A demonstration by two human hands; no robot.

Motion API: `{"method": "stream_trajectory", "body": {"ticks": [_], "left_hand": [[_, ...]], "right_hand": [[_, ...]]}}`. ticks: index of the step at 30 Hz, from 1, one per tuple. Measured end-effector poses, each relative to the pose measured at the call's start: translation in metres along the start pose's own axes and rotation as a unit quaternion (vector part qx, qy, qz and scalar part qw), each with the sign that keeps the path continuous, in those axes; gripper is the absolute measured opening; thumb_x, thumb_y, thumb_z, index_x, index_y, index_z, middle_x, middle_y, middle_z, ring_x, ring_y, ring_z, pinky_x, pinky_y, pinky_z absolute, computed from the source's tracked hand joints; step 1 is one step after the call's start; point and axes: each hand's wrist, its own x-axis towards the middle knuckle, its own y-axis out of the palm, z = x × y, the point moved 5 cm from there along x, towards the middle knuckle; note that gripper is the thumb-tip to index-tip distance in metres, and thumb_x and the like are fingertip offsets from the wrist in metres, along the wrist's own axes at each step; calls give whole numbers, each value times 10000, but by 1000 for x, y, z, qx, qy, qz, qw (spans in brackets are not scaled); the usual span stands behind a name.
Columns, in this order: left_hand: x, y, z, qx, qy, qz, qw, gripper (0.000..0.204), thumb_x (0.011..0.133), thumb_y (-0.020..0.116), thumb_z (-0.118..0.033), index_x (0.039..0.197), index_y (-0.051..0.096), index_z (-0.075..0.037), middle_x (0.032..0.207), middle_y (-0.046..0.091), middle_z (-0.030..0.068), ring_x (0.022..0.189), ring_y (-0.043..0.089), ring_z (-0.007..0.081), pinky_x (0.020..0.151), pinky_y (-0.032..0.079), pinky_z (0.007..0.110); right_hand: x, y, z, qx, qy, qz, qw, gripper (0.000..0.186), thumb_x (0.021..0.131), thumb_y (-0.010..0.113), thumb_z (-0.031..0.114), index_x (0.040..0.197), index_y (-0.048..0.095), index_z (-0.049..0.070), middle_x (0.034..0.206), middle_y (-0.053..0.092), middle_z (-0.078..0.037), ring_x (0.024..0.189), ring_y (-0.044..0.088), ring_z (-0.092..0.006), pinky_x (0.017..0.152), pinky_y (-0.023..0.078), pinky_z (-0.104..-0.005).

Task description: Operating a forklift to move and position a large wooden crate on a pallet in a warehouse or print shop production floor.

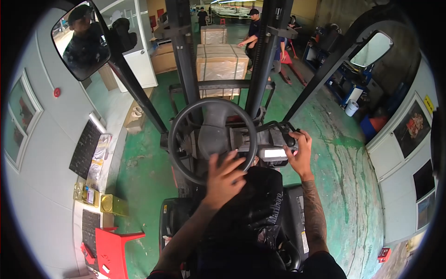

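I sit at a forklift's black steering wheel. My left hand is over the wheel's near right part, its fingers spread and slightly blurred; whether it touches the rim I cannot tell. To the right of the wheel, my right hand curls its fingers around the black knob of a control lever. A console with a white label lies just left of that hand. Beyond the wheel rise the dark mast uprights. A wrapped wooden crate stands in front of them.
A person in dark clothes stands beside the crate, near a red pallet jack. Mirrors hang on both sides. A red stool and yellow tins are at left. A white bucket sits on the green floor at right.
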Motion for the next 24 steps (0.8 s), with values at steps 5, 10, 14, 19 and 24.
{"method": "stream_trajectory", "body": {"ticks": [5, 10, 14, 19, 24], "left_hand": [[-8, -111, 71, 178, -94, -63, 978, 161, 789, 756, -3, 896, 807, -112, 1380, 788, 59, 1557, 579, 325, 1283, 366, 663], [29, -122, 132, -8, -153, -200, 968, 205, 877, 648, 102, 956, 811, 5, 1379, 780, 156, 1480, 650, 384, 1129, 585, 456], [17, -121, 131, -7, -114, -224, 968, 184, 875, 678, 103, 961, 807, 3, 1367, 783, 148, 1491, 643, 375, 1113, 607, 455], [3, -114, 116, -12, -139, -224, 965, 176, 861, 697, 82, 970, 807, -3, 1372, 779, 150, 1497, 637, 372, 1143, 593, 474], [17, -114, 122, 6, -120, -223, 967, 227, 866, 628, 104, 967, 813, 19, 1369, 785, 163, 1456, 672, 380, 1154, 563, 466]], "right_hand": [[17, 13, -2, 12, -5, 13, 1000, 565, 814, 910, 91, 1338, 698, 80, 1387, 706, -116, 1455, 507, -439, 1212, 445, -543], [20, 16, -6, 20, -10, 18, 1000, 552, 832, 893, 98, 1348, 702, 60, 1400, 705, -130, 1486, 499, -426, 1215, 439, -541], [11, 14, 1, 22, 7, 21, 1000, 548, 831, 892, 99, 1343, 701, 59, 1386, 706, -129, 1484, 500, -423, 1219, 434, -540], [5, 7, 0, 0, 4, 8, 1000, 552, 820, 903, 86, 1329, 689, 65, 1356, 713, -117, 1450, 503, -441, 1206, 440, -547], [15, 10, -7, 7, -1, 21, 1000, 547, 835, 892, 101, 1343, 689, 66, 1394, 706, -129, 1481, 491, -434, 1218, 436, -547]]}}
